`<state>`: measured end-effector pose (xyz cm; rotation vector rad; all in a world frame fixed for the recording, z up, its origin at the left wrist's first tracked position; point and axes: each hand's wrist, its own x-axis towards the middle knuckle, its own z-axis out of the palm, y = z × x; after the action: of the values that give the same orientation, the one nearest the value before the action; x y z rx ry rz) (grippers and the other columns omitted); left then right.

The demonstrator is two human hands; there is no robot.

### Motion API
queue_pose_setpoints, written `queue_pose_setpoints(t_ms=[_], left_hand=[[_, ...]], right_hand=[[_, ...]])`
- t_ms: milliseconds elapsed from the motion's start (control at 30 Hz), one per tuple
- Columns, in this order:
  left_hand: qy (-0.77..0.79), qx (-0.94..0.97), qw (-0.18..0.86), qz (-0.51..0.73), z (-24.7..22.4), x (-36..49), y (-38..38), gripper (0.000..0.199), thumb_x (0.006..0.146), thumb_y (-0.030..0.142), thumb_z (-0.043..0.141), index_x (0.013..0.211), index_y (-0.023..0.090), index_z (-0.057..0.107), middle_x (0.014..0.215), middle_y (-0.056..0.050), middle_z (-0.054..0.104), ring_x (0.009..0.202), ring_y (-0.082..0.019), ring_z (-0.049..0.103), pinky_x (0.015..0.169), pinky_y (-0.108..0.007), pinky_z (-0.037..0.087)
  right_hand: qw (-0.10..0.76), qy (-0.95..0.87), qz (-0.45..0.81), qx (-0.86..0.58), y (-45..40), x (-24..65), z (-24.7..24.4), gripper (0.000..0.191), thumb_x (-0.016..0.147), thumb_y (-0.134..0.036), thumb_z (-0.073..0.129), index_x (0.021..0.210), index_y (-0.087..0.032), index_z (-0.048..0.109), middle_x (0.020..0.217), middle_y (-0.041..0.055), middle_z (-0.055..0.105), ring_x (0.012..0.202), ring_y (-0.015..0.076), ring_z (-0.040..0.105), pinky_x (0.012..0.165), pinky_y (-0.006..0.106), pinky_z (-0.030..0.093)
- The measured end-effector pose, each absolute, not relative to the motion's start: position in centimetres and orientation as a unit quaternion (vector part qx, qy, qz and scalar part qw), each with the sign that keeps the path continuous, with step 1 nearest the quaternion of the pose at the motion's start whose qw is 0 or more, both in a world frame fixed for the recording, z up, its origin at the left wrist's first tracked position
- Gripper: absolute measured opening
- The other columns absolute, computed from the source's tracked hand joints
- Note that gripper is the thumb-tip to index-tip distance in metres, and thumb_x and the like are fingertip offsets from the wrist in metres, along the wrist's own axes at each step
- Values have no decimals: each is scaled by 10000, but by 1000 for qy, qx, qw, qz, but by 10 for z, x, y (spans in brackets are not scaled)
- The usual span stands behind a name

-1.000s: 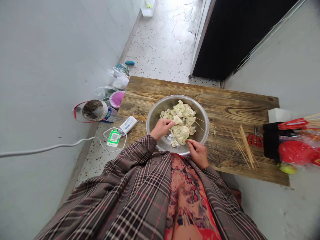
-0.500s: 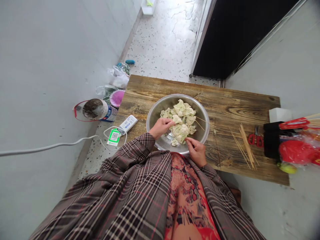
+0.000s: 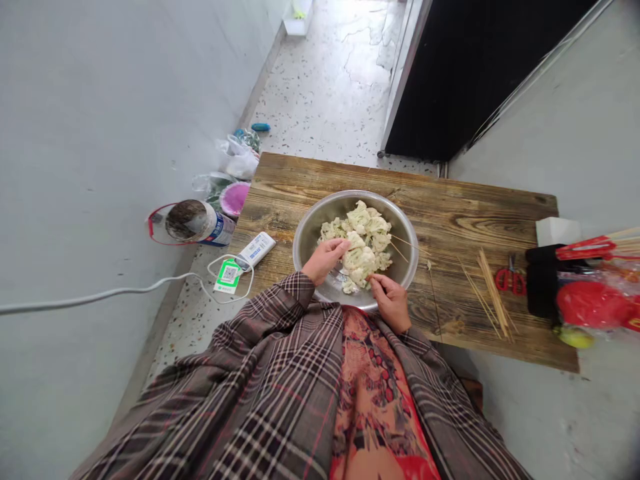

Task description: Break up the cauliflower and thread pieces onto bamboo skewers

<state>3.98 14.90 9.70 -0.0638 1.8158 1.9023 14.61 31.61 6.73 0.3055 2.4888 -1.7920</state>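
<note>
Grey walls [image 3: 100, 120], speckled floor [image 3: 320, 93] (glossy).

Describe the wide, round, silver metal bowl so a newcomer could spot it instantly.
Start with the brown wooden table. On it, left of the thin tan sticks, sits the wide, round, silver metal bowl. Unlike the round pink tub beyond the table's left edge, it shines silver and holds knobbly, creamy-white cauliflower pieces.

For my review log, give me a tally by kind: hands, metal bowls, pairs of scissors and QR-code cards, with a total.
Left hand and right hand: 2
Metal bowl: 1
Scissors: 1
QR-code card: 1
Total: 5
</note>
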Motion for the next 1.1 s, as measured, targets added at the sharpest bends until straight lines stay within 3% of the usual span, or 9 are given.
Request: queue_pose_setpoints(t_ms=[300,600,867,967,1100], left_hand=[[625,-52,271,730,93,43,156,376,775,500,607,756,125,628,688,-7,610,635,-114,501,598,-220,384],[598,-56,292,744,96,42,157,366,734,477,671,747,112,654,691,-18,635,666,-132,548,647,-240,415],[579,-82,293,756,92,47,157,335,729,437,698,699,110,634,634,-13,607,608,-113,536,575,-220,417],[540,-110,313,774,92,44,157,293,754,397,687,760,107,648,685,-36,645,639,-127,576,619,-236,463],[471,-166,312,808,91,32,152,314,817,395,618,980,129,652,843,-75,695,714,-142,632,653,-251,504]], right_hand=[[42,799,-592,96,314,148,61,321,890,-377,489,924,-150,714,739,45,680,682,164,612,602,249,446],[7,817,-567,100,308,148,61,307,881,-361,496,910,-160,727,757,57,704,732,191,639,644,276,471],[-2,820,-564,96,305,146,57,312,878,-369,494,897,-168,732,824,70,723,749,197,645,701,295,476],[14,804,-585,104,306,140,58,317,871,-381,501,895,-155,722,712,45,676,663,173,599,628,273,446],[49,742,-657,126,308,128,61,335,851,-418,522,898,-142,705,569,-15,547,526,122,486,533,244,382]])
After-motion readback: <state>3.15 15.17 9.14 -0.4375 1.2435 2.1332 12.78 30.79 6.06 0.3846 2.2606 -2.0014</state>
